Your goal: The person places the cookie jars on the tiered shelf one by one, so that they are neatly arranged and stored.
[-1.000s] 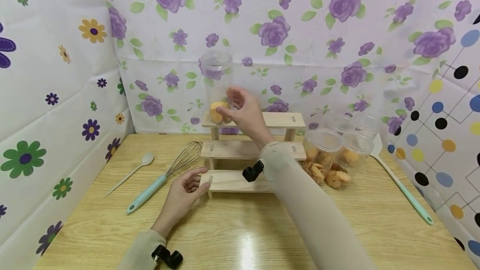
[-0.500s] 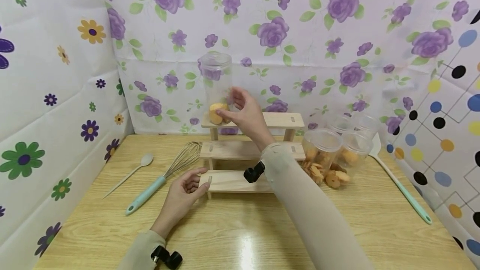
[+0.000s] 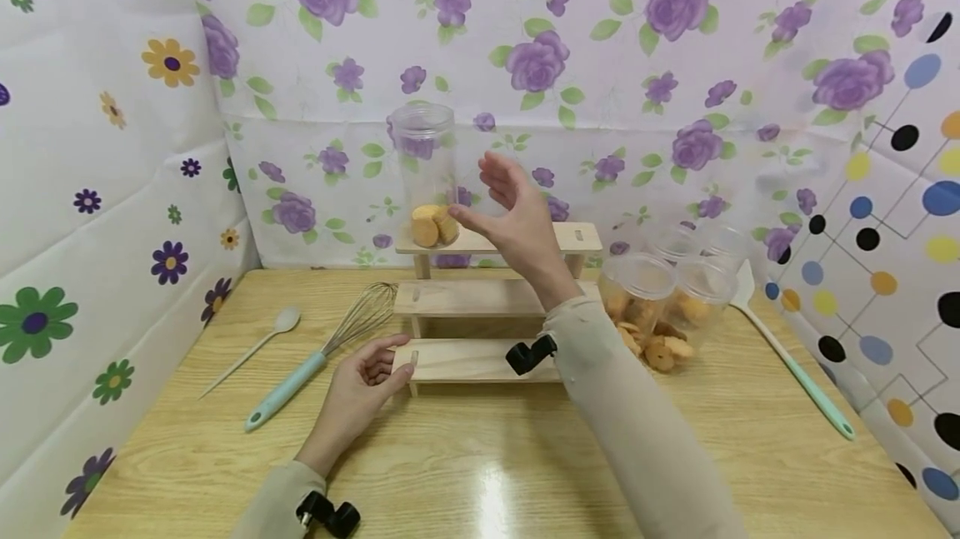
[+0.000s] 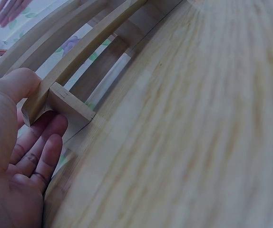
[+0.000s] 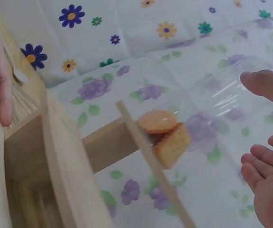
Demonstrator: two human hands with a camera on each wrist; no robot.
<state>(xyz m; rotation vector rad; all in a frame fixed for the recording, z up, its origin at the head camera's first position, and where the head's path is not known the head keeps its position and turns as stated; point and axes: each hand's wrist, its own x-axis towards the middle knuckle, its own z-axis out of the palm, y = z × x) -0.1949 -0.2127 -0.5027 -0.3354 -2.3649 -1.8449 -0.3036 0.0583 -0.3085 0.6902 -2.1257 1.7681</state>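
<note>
A clear jar with a few round biscuits at its bottom stands on the left end of the top step of a three-tier wooden shelf. My right hand is just right of the jar, fingers spread and holding nothing; the right wrist view shows a gap between palm and jar. With the thumb above and fingers beneath, my left hand pinches the left end of the lowest step. In the left wrist view the fingers curl under that board.
Several clear jars of biscuits and cookies stand close together right of the shelf. A whisk and a small spoon lie to the left, a long spatula to the far right. Flowered cloth hangs behind.
My right hand has let go of the jar and moved off to the right, its fingers opening. The jar stays on the top step. The left hand keeps its grip on the shelf.
</note>
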